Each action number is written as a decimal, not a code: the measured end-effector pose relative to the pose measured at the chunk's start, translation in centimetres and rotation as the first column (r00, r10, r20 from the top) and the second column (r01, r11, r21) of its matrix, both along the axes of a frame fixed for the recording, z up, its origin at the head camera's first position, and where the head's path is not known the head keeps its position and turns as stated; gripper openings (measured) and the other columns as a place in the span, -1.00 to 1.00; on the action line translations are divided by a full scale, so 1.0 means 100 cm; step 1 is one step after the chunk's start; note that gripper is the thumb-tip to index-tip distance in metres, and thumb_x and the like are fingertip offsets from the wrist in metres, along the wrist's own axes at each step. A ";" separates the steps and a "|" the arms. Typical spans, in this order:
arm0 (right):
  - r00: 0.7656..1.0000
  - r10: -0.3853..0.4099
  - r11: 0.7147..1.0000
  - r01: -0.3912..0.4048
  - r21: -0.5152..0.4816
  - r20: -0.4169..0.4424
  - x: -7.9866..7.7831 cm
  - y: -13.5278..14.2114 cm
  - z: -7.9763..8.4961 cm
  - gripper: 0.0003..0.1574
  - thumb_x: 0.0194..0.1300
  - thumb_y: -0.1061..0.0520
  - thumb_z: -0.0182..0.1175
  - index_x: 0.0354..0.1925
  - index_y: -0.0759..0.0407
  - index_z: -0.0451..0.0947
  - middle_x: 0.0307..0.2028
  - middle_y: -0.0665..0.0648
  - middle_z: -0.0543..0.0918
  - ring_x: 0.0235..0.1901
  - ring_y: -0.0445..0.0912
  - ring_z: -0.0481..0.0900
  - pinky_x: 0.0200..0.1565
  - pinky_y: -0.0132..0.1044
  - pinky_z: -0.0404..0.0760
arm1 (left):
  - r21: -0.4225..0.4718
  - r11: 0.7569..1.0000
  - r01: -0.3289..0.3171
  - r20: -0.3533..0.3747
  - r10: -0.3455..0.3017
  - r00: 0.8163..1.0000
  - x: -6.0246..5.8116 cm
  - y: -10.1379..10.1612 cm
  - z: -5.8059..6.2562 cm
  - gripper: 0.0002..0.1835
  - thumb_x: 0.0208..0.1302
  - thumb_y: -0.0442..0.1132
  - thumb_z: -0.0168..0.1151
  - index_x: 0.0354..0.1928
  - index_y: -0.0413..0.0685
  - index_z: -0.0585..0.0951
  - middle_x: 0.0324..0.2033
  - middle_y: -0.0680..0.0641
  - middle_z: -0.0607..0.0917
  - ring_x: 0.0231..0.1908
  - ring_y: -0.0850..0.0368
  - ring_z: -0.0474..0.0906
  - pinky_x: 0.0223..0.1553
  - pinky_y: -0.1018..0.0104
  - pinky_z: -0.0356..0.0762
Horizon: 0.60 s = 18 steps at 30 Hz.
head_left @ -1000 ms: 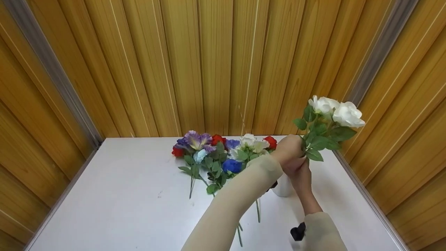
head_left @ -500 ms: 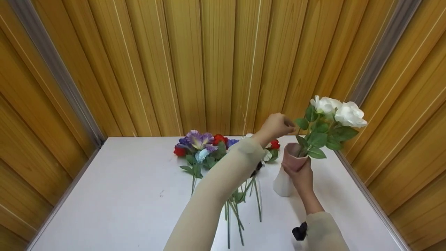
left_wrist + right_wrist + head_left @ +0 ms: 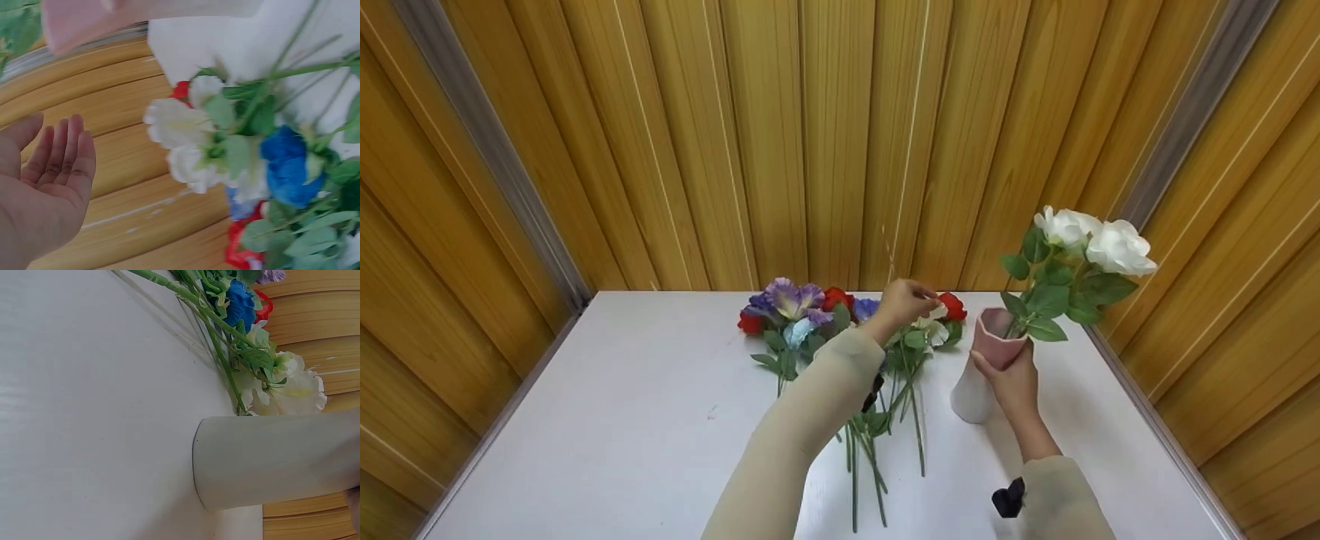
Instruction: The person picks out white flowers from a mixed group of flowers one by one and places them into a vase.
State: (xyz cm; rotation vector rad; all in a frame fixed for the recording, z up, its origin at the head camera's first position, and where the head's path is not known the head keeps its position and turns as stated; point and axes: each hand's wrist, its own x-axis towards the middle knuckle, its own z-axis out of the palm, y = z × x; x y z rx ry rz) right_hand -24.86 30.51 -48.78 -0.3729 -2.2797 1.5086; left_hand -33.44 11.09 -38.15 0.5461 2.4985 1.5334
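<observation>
At the right of the table stands a vase [image 3: 971, 397], white below and pink at the top, with white roses [image 3: 1117, 247] and green leaves leaning out of its mouth to the right. My right hand [image 3: 1014, 379] grips the vase just under its rim, the thumb on the near left side. In the head view my left hand [image 3: 904, 306] hovers over the pile of flowers, holding nothing. Its fingers are loosely bent, palm showing in the left wrist view. Close to it lie white flowers [image 3: 183, 129], a blue flower [image 3: 292, 169] and a red flower [image 3: 952, 306].
Left of these, a purple flower [image 3: 787, 298] and a light blue flower [image 3: 797, 332] lie in the same pile. Several green stems [image 3: 877, 480] point toward the front of the white table [image 3: 660, 420]. Wood-patterned walls [image 3: 840, 135] enclose the back and sides.
My left hand has let go by the rose stems at the vase mouth and moved left over the flower pile. The right hand stays on the vase; the roses remain in it.
</observation>
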 end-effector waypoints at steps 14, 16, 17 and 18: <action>1.000 -0.001 1.000 0.001 -0.010 0.002 0.000 0.000 -0.001 0.28 0.27 0.08 0.42 0.58 0.32 -0.22 0.52 0.46 0.17 0.52 0.28 0.18 0.56 0.15 0.17 | 0.019 0.991 -0.134 0.115 0.131 0.985 0.004 -0.019 -0.082 -0.72 0.41 -0.36 0.19 0.06 -0.33 0.72 0.01 -0.25 0.79 -0.06 -0.02 0.74 -0.08 0.27 0.69; 1.000 -0.008 1.000 0.008 -0.003 -0.003 0.000 -0.001 -0.001 0.27 0.26 0.08 0.43 0.58 0.33 -0.20 0.51 0.47 0.18 0.51 0.29 0.20 0.56 0.15 0.18 | 0.031 0.987 -0.155 0.129 0.149 0.980 0.005 -0.020 -0.090 -0.72 0.41 -0.37 0.18 0.05 -0.34 0.72 -0.01 -0.27 0.79 -0.08 -0.02 0.73 -0.11 0.28 0.68; 1.000 -0.014 1.000 0.014 -0.001 -0.008 0.000 -0.001 -0.002 0.26 0.25 0.09 0.43 0.57 0.34 -0.18 0.50 0.47 0.20 0.51 0.29 0.21 0.56 0.14 0.19 | 0.042 0.986 -0.163 0.145 0.155 0.977 0.006 -0.020 -0.094 -0.71 0.41 -0.37 0.18 0.06 -0.35 0.71 -0.02 -0.28 0.79 -0.09 -0.03 0.74 -0.13 0.29 0.67; 1.000 -0.018 1.000 0.018 0.000 -0.014 0.000 -0.001 -0.002 0.26 0.24 0.09 0.44 0.57 0.35 -0.17 0.49 0.48 0.21 0.49 0.29 0.23 0.55 0.14 0.20 | 0.054 0.984 -0.170 0.167 0.159 0.973 0.007 -0.021 -0.098 -0.71 0.41 -0.37 0.17 0.07 -0.36 0.70 -0.04 -0.29 0.79 -0.12 -0.04 0.74 -0.17 0.30 0.66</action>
